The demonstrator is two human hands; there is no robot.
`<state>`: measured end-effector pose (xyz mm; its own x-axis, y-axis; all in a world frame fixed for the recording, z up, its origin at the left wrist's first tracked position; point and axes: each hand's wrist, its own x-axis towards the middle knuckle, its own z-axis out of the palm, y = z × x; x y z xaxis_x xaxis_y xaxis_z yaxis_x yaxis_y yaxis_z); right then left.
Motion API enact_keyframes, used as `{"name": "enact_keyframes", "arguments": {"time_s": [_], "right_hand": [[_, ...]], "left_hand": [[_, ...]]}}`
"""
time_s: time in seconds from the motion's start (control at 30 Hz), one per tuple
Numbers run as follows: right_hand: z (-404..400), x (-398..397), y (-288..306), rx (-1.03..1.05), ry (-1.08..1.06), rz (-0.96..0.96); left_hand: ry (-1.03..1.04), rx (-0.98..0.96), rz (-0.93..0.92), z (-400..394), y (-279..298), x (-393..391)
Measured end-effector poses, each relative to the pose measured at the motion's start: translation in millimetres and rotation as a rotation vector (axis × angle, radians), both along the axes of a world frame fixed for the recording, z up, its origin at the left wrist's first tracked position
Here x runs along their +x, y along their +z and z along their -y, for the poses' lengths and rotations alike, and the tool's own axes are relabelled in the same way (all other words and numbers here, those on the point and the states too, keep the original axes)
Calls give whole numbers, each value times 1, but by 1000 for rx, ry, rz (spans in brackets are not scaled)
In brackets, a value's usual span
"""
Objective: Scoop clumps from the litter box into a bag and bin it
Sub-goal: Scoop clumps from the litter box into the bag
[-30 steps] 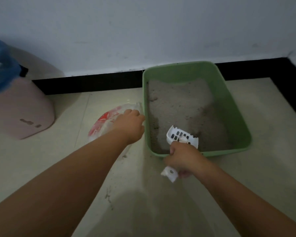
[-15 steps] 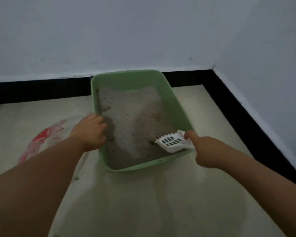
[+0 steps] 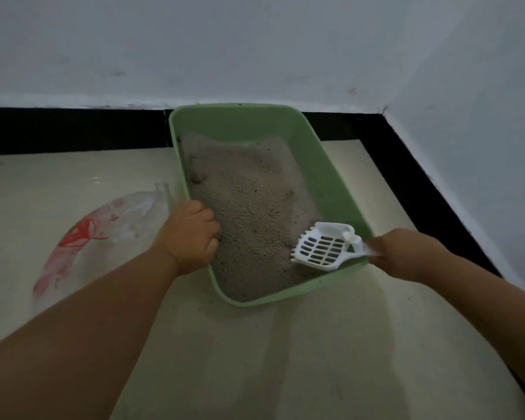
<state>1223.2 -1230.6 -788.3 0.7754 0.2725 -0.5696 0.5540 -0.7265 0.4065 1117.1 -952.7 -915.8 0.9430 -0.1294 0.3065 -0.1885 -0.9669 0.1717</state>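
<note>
Over litter box (image 3: 331, 177) near-right corner, right hand (image 3: 406, 253) grips empty scoop (image 3: 322, 247); left hand (image 3: 188, 234) grips left rim. Risk: fast dig flicks litter out.

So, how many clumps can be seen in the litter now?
2, both dim: one darker clump by the box's left wall, one small clump right of the middle. More may be buried in the litter.

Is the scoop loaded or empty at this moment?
Empty, as far as shows: the scoop, held by the right hand over the litter box, has open slots and no clumps.
</note>
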Motion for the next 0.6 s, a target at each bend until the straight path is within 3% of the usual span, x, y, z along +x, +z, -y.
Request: {"name": "enact_keyframes", "arguments": {"time_s": [0.3,0.6], "right_hand": [[-4,22,-24,29,118,38],[-20,15,-67,414,90,-57]], "left_hand": [[-35,-55,117,2,-6,-6],[-71,-66,150,1,-14,-7]]}}
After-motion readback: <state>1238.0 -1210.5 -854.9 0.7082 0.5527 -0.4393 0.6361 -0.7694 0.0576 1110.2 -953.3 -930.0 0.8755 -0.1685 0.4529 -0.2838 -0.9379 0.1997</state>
